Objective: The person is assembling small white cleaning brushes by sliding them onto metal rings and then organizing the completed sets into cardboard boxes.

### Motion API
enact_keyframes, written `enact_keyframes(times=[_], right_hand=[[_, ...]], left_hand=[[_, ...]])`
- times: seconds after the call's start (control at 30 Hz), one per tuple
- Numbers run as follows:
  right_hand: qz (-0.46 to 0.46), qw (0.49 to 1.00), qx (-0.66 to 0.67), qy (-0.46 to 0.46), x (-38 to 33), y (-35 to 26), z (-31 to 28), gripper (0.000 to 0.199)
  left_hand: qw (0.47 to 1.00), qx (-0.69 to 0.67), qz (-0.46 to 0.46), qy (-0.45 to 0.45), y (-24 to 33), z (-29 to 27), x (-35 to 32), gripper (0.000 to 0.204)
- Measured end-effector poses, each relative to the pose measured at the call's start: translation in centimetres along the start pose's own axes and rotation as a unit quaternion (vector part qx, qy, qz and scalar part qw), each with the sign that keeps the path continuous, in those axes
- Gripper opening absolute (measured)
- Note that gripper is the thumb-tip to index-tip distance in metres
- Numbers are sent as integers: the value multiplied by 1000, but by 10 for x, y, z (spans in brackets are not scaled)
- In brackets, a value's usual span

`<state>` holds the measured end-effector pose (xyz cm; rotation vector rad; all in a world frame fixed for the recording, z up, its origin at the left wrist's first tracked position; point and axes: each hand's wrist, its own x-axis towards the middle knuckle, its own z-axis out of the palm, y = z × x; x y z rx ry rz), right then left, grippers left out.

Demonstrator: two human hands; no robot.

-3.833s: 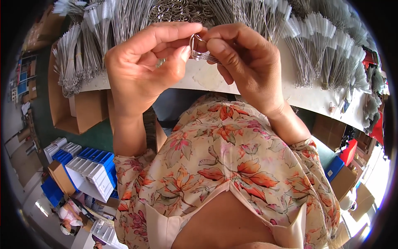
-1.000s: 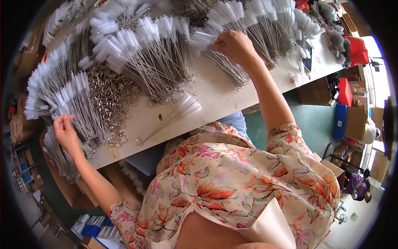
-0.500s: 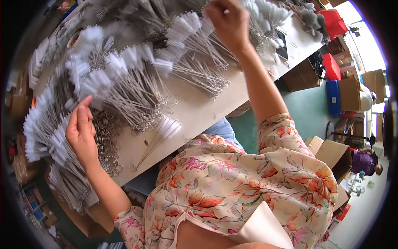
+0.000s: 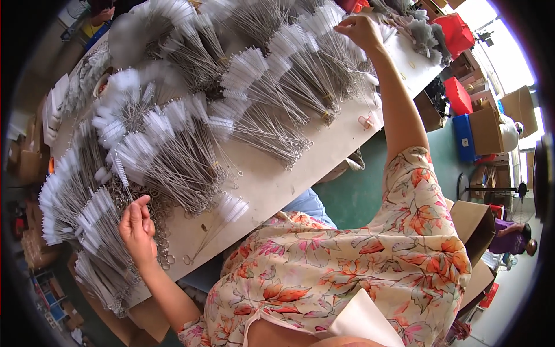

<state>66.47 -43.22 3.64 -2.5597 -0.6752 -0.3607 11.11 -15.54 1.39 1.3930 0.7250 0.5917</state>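
White-bristled wire brushes point(image 4: 191, 139) cover the bench point(image 4: 272, 185); since a second ago the left hand point(image 4: 137, 228) has shifted onto the metal rings point(image 4: 162, 243), fingers loosely open, while the right hand point(image 4: 359, 29) pinches far brushes, grip unclear

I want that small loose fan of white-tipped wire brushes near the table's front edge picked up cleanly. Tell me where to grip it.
Grip the small loose fan of white-tipped wire brushes by the bare twisted-wire stems, just below the white bristle heads, where they lie closest together. Come from above on the open tabletop side; the left hand is nearest. The looped wire ends splay apart, so gripping there would probably scatter them.
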Motion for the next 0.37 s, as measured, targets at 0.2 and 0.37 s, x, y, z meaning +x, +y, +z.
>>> enact_keyframes(times=[0.2,0.37], right_hand=[[-32,988,-136,-67,-6,-29,10,22],[-129,978,-38,156,5,-36,4,26]], left_hand=[[1000,-9,-4,0,-4,0,-6,28],[996,-89,21,20,-5,3,-9,29]])
